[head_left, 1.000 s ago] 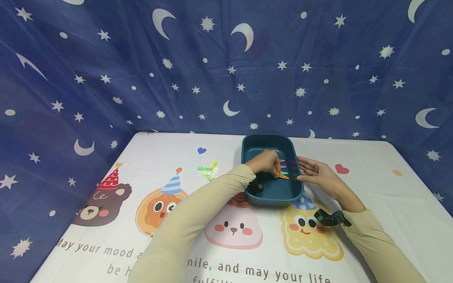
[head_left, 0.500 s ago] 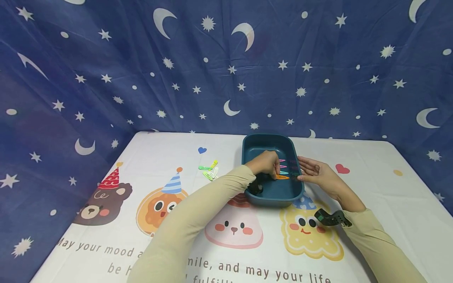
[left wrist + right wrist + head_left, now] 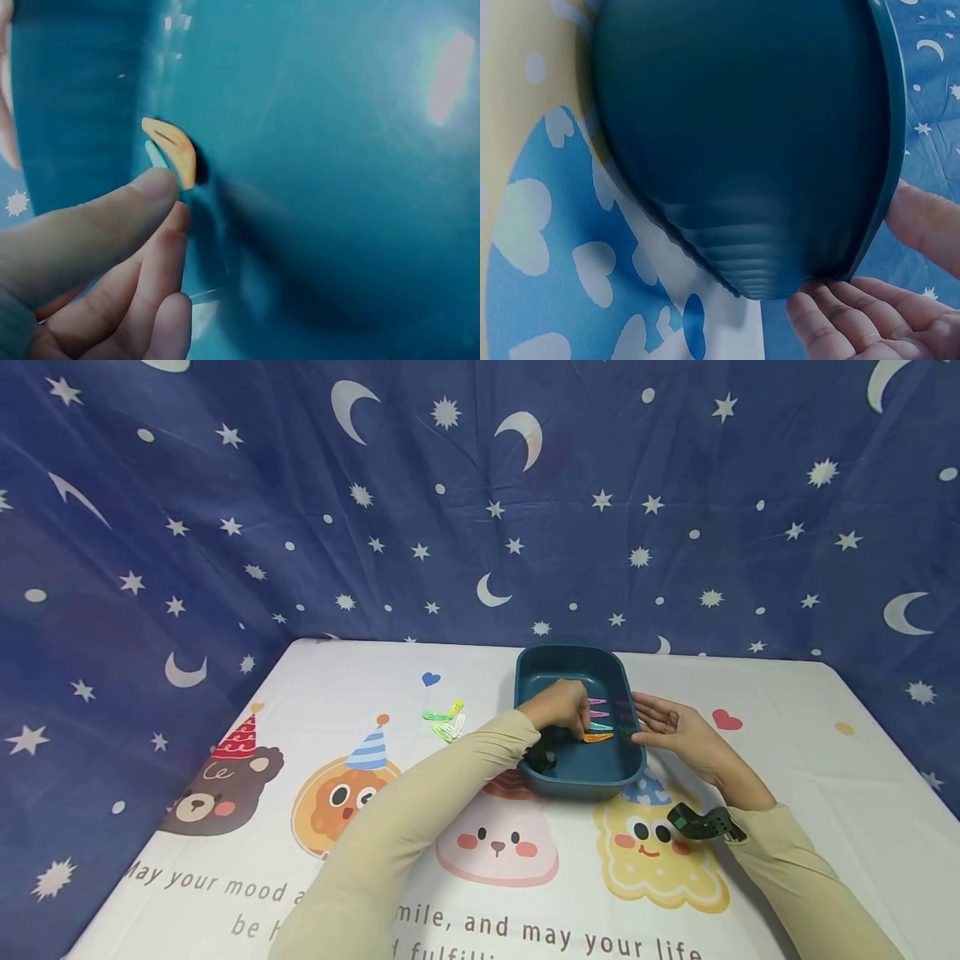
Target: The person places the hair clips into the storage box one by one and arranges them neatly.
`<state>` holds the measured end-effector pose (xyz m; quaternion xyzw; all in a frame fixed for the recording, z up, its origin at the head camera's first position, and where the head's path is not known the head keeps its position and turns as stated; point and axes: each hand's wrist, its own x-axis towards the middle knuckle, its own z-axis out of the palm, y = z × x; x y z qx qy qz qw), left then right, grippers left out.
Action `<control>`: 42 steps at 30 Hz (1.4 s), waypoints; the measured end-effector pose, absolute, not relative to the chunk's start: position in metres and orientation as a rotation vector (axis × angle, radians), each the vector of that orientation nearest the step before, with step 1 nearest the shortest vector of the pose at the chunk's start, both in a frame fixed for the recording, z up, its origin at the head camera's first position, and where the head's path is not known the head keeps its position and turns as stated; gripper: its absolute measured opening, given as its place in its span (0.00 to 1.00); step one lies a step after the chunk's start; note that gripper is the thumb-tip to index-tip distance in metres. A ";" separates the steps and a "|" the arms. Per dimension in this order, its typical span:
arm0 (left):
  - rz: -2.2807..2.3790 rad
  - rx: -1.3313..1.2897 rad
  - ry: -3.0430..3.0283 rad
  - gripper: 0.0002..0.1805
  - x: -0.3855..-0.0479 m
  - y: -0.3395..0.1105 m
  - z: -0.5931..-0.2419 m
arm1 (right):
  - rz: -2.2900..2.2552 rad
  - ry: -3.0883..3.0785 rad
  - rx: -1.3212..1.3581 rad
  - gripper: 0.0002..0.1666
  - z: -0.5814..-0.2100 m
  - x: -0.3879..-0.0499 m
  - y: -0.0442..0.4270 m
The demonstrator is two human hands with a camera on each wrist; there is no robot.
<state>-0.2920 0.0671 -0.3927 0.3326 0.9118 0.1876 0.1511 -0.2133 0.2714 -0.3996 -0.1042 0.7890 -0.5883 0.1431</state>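
Note:
My left hand [image 3: 561, 704] reaches down into a dark teal box [image 3: 581, 785]. Its thumb and forefinger pinch the near end of an orange hair clip [image 3: 597, 738] lying on the box floor. A light-blue hair clip [image 3: 601, 727] lies just beyond, partly hidden by the thumb in the left wrist view. Two pink hair clips [image 3: 598, 714] sit farther up in the same row. My right hand [image 3: 671, 727] is against the box's right outer wall, fingers extended, thumb touching near the rim in the right wrist view.
Left of the box, several loose hair clips [image 3: 447, 727], green, yellow and white, lie on the printed white tablecloth [image 3: 360, 677]. A starry blue curtain [image 3: 420, 510] hangs behind the table and along its left side.
The orange hair clip was slanted in my left fingers and now lies level, roughly parallel to the light-blue one. The right hand and box stay put.

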 end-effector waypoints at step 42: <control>0.925 0.996 2.223 0.19 -0.304 -0.023 -0.339 | -1.695 2.291 -0.299 0.46 -0.402 -0.215 0.272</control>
